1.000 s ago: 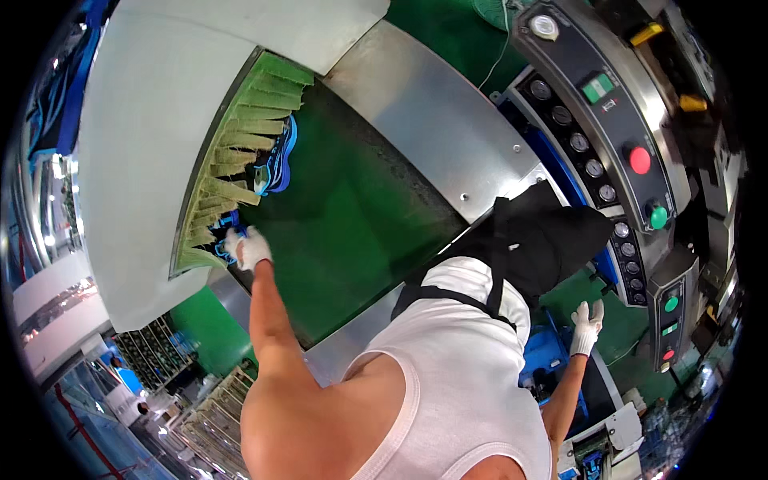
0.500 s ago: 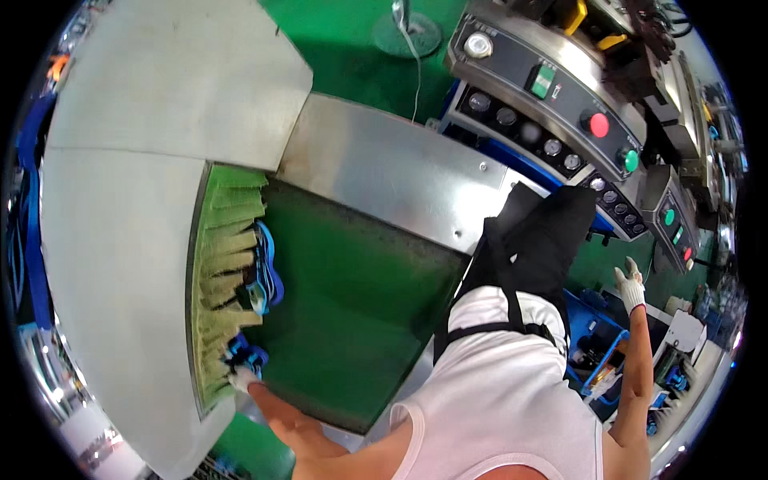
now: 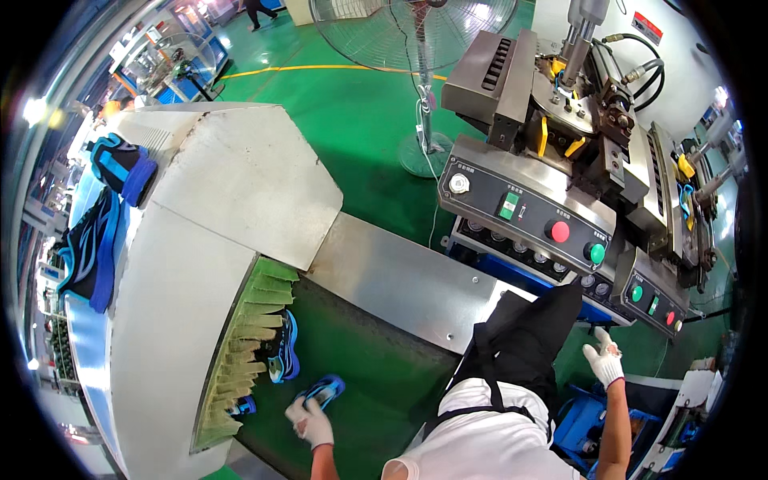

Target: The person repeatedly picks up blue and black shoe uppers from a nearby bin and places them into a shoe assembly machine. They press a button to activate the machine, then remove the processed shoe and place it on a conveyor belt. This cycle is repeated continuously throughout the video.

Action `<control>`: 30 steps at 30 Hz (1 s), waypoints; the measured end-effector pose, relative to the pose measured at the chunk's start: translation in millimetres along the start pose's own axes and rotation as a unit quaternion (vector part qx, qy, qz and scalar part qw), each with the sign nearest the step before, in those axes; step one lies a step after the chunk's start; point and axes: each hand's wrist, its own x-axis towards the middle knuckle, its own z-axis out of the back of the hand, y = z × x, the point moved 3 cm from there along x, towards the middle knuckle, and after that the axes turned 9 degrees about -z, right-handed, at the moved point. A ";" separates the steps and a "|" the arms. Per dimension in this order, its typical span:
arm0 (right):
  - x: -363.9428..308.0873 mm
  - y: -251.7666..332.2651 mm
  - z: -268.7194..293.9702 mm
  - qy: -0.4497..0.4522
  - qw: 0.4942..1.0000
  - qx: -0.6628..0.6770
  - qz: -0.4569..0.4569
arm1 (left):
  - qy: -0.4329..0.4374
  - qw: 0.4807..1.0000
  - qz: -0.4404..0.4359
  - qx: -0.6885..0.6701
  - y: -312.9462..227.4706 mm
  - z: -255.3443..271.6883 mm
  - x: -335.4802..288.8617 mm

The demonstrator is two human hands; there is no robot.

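Note:
In a white knit glove, my left hand point(image 3: 310, 422) is closed on the near end of a blue and black shoe point(image 3: 326, 389), held over the green conveyor belt point(image 3: 376, 344). The shoe is slightly blurred. Beside it, another blue-edged black shoe point(image 3: 286, 347) lies on the belt against the green strip curtain point(image 3: 248, 344), partly behind its strips. Lower along that curtain a third blue shoe point(image 3: 242, 406) pokes out, mostly hidden. My right hand point(image 3: 604, 358), also gloved, is off to the right below the machine panels, fingers apart with nothing in them.
A grey-white machine housing point(image 3: 176, 296) stands left of the belt, with two shoes point(image 3: 92, 248) at its far side. A metal plate point(image 3: 384, 276) borders the belt. Right are a button panel point(image 3: 520, 210) and presses. A pedestal fan point(image 3: 424, 152) stands behind; a blue cart point(image 3: 588, 428) is near my right arm.
My left hand has come away from the curtain's lower end, rightward over the belt, with a shoe in it. The view has tilted up, showing the fan and presses. My right hand stays empty.

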 end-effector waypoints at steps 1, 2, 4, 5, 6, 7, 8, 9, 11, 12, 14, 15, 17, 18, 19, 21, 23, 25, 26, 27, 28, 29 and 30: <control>-1.7 16.2 -0.1 0.003 0.999 0.013 0.033 | -0.004 0.998 -0.052 -0.046 -25.9 -7.2 0.4; -5.8 36.4 -1.4 0.026 0.997 0.053 0.046 | 0.008 0.995 -0.096 -0.038 -47.8 -12.7 3.5; -16.6 76.8 -5.5 0.077 0.988 0.108 0.083 | 0.040 0.991 -0.123 -0.009 -67.6 -24.1 14.6; -26.6 107.5 -4.5 0.106 0.982 0.125 0.099 | 0.062 0.992 -0.105 0.015 -60.9 -28.4 28.3; -33.7 129.2 -6.1 0.140 0.974 0.129 0.127 | 0.029 0.991 -0.119 0.043 -56.0 -31.6 38.2; -41.7 145.6 -10.0 0.155 0.960 0.147 0.183 | 0.043 0.988 -0.141 0.035 -76.6 -23.0 52.3; -49.0 161.3 -12.9 0.170 0.946 0.173 0.213 | 0.061 0.979 -0.190 0.032 -104.5 -18.0 57.1; -55.2 172.7 -19.3 0.163 0.929 0.197 0.268 | 0.082 0.967 -0.239 0.031 -137.3 -9.2 58.3; -62.3 189.4 -26.9 0.160 0.907 0.189 0.341 | 0.099 0.925 -0.360 -0.073 -216.6 -5.4 55.8; -66.8 199.4 -28.5 0.141 0.904 0.157 0.373 | 0.105 0.886 -0.442 -0.088 -263.2 0.9 46.2; -72.9 207.5 -36.4 0.089 0.900 0.109 0.412 | 0.190 0.827 -0.511 -0.137 -354.3 2.9 15.1; -79.6 208.0 -38.0 0.032 0.920 0.087 0.380 | 0.211 0.793 -0.544 -0.175 -389.4 -1.9 -3.3; -66.7 209.5 -36.9 0.022 0.956 -0.009 0.294 | 0.235 0.677 -0.647 -0.261 -472.3 2.4 -41.0; -62.7 193.6 -17.9 -0.032 0.962 0.075 0.259 | 0.278 0.653 -0.653 -0.264 -506.1 7.9 -59.3; -58.9 170.4 1.8 -0.088 0.958 0.153 0.224 | 0.321 0.630 -0.656 -0.265 -539.1 10.2 -77.7; -61.5 119.5 43.4 -0.185 0.920 0.255 0.231 | 0.352 0.473 -0.766 -0.257 -602.2 21.0 -126.8; -76.9 67.0 82.1 -0.153 0.936 0.308 0.069 | 0.399 0.326 -0.802 -0.303 -660.5 38.5 -180.0; -94.9 7.4 86.6 -0.074 0.870 0.484 -0.052 | 0.317 0.282 -0.839 -0.341 -710.3 56.0 -212.1; -102.2 -28.6 78.4 -0.059 0.813 0.569 -0.103 | 0.291 0.262 -0.864 -0.316 -746.7 52.9 -227.3; -106.6 -58.8 50.5 -0.059 0.742 0.659 -0.110 | 0.254 0.292 -0.865 -0.321 -778.9 46.7 -242.4; -114.4 -66.8 48.4 -0.121 0.671 0.723 -0.111 | 0.195 0.321 -0.860 -0.346 -808.9 26.6 -253.5; -120.3 -71.0 45.8 -0.171 0.595 0.778 -0.109 | 0.193 0.322 -0.860 -0.345 -845.1 13.2 -257.5; -129.2 -88.8 19.2 -0.204 0.574 0.781 -0.133 | 0.177 0.336 -0.851 -0.362 -880.2 -17.7 -264.2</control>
